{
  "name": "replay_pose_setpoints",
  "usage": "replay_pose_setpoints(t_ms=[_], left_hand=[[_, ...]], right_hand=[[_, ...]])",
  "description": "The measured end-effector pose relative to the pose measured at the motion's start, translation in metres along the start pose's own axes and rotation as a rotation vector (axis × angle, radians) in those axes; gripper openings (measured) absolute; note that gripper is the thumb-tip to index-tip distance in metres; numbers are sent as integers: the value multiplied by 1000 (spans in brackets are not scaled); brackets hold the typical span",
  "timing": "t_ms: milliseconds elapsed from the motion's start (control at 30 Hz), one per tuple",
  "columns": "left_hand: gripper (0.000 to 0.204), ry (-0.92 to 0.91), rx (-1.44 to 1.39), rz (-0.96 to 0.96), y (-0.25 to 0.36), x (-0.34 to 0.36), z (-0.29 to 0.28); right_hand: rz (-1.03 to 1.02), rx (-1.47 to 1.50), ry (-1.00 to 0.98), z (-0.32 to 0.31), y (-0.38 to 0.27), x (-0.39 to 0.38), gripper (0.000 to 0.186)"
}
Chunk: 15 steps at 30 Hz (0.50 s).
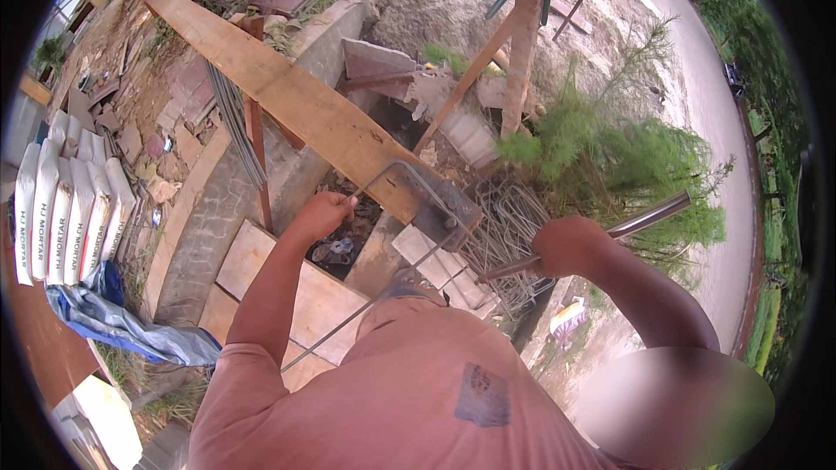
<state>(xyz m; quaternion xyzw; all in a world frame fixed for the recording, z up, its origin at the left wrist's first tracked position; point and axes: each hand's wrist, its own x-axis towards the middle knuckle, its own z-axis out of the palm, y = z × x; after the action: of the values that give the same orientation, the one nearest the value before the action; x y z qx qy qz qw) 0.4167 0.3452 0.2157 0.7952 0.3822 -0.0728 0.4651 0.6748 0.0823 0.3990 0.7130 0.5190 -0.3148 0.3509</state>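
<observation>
Far left: white sacks [74, 209], stacked upright side by side, with a crumpled blue-grey tarp [144, 326] just below them. Broken tiles [183, 96] lie on the dirt to the right of the sacks. Next, a bundle of thin steel rods [231, 113] hangs down beside the desk [292, 91], a long wooden plank on posts, running from upper left to the centre. Pale flat slabs [292, 274] lie below it.

Left hand [329, 213] is near the desk's near end, thumb and fingers pinching the tip of a bent steel rod [402, 163]. Rod arcs up over the plank and comes down at a dark metal plate [433, 214] on the plank end. A thin straight length also runs from the plate down-left past the person's shirt [383, 365]; can't tell if it's the same piece.

Right of the plate: tangled heap of bent steel wire pieces [514, 218], below a slanted wooden post [522, 61]. Right hand [570, 245] is closed around a metal pipe [653, 214], its lower end pointing left toward the plate, shiny end up-right. Beyond: green feathery shrub [618, 157], then a pale road [710, 113].
</observation>
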Motion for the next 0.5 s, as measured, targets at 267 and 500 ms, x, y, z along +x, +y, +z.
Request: replay_pose_setpoints(t_ms=[267, 500], left_hand=[[42, -57, 68, 33, 10, -6, -2], [44, -61, 78, 51, 17, -8, -2]], right_hand=[[93, 296, 127, 1, 14, -30, 35], [185, 499, 183, 33, 5, -33, 37]])
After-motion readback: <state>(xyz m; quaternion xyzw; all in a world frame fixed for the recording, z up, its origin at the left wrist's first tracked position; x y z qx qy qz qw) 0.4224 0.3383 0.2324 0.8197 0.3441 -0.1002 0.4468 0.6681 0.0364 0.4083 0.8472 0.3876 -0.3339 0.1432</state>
